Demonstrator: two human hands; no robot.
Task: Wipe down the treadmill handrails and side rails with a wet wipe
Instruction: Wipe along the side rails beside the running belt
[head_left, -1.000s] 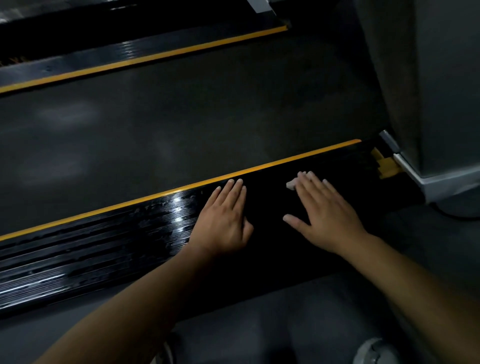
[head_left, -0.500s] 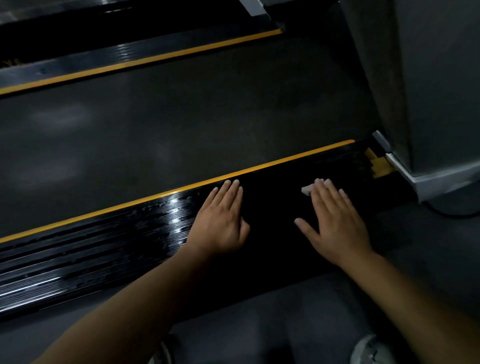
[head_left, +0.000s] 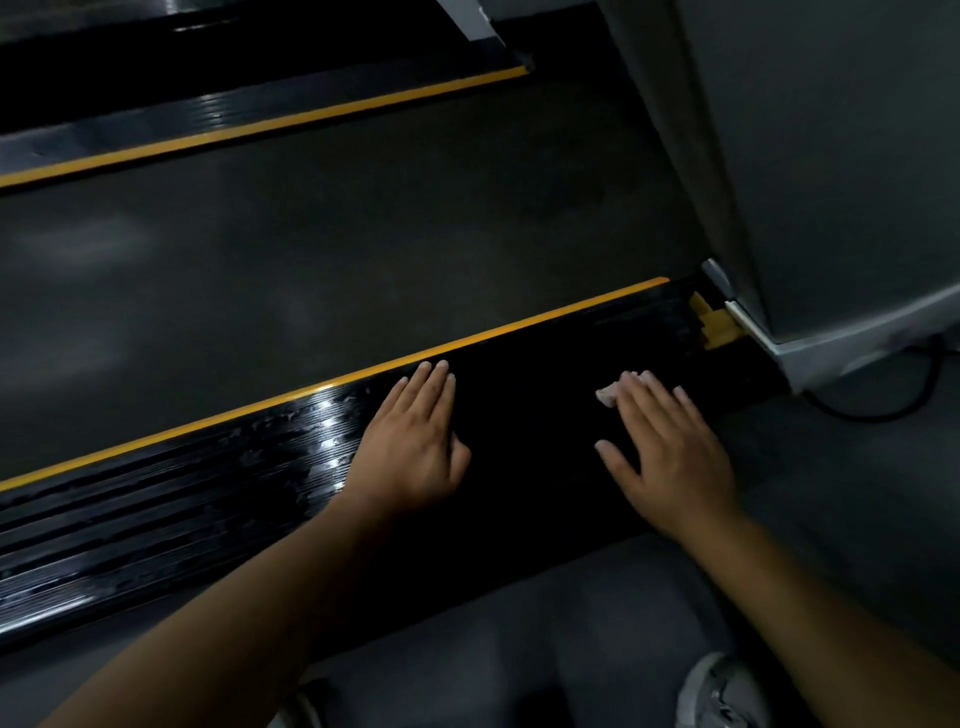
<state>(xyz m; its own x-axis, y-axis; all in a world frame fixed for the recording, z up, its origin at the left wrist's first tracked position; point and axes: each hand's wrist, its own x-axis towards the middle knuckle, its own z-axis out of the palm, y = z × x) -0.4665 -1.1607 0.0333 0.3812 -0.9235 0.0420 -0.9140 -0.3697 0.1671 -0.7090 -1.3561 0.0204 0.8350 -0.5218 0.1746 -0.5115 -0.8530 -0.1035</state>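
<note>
Apparently this side rail (head_left: 208, 493) is nearly wiped: the right hand (head_left: 670, 457), fingers straight, presses the wipe (head_left: 608, 396) near its end, the left hand (head_left: 410, 441) flat alongside.

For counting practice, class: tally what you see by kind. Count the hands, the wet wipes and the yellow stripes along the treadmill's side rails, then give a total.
Hands: 2, left hand and right hand
Wet wipe: 1
Yellow stripes: 2
Total: 5

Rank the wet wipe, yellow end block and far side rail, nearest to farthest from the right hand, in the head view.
1. wet wipe: under the right hand.
2. yellow end block: ahead, rightward.
3. far side rail: across the belt.
</note>
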